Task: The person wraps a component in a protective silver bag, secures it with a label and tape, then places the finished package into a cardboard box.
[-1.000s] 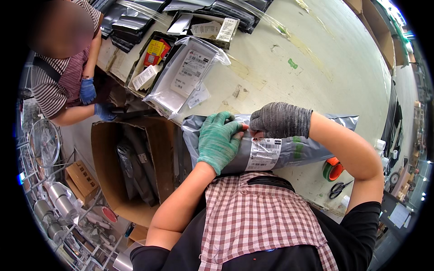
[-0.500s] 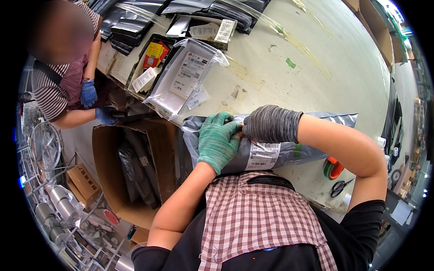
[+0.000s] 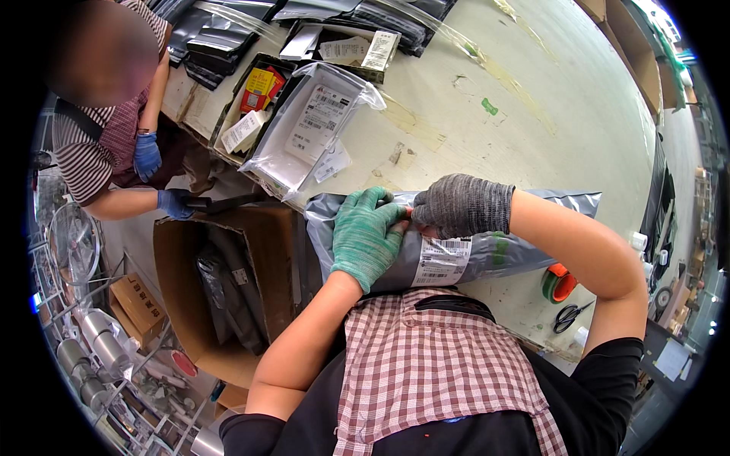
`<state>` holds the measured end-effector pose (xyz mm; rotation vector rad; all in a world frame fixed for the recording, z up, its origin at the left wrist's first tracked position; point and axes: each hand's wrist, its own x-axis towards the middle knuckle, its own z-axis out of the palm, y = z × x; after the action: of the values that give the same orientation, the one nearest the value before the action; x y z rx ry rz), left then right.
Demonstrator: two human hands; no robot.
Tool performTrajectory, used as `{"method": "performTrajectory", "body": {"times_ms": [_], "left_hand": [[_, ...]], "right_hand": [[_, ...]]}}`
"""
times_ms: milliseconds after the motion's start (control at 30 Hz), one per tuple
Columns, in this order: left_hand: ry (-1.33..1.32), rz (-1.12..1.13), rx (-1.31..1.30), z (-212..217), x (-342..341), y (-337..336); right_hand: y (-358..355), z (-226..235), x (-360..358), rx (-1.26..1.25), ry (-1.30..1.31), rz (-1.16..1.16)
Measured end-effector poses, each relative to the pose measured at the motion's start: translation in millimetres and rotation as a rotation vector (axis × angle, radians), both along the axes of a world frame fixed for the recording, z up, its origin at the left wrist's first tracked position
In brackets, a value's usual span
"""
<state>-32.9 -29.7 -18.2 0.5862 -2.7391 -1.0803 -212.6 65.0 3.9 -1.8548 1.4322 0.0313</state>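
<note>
A grey plastic mailing bag (image 3: pixel 525 247) lies along the near edge of the table, right in front of my apron. On it sits a white printed label (image 3: pixel 441 267). My left hand (image 3: pixel 368 239), in a green knit glove, rests on the bag's left part with fingers curled and thumb pressed in, gripping the plastic. Beside it, my right hand (image 3: pixel 465 205), in a dark grey glove, is closed in a pinch over the bag's upper edge, close to the left thumb. Its fingertips are partly hidden, so what it pinches cannot be made out.
An orange-green tape roll (image 3: pixel 559 283) and black scissors (image 3: pixel 569 315) lie right of the bag. A plastic-lined tray (image 3: pixel 285 171) of labels stands beyond it. Left, an open carton (image 3: pixel 171 304) holds grey bags; a blue-gloved co-worker (image 3: pixel 114 144) holds a dark bar-like object (image 3: pixel 236 202) near it.
My right hand has shifted very slightly right, still pinching at the bag. My left hand stays in place. The co-worker's dark object has moved a little higher above the carton.
</note>
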Motion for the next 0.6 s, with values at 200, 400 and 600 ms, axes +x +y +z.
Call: {"method": "performTrajectory", "body": {"times_ms": [200,400,600], "left_hand": [[-0.010,-0.004,-0.001,-1.0,-0.8,-0.1],[0.011,0.000,-0.011,-1.3,-0.3,0.0],[0.003,0.010,0.007,-0.6,-1.7,1.3]], "right_hand": [[2.3,1.8,-9.0,0.064,-0.058,0.010],[4.9,2.6,-11.7,0.046,-0.119,-0.009],[12.2,5.0,-19.0,0.030,-0.201,-0.110]]}}
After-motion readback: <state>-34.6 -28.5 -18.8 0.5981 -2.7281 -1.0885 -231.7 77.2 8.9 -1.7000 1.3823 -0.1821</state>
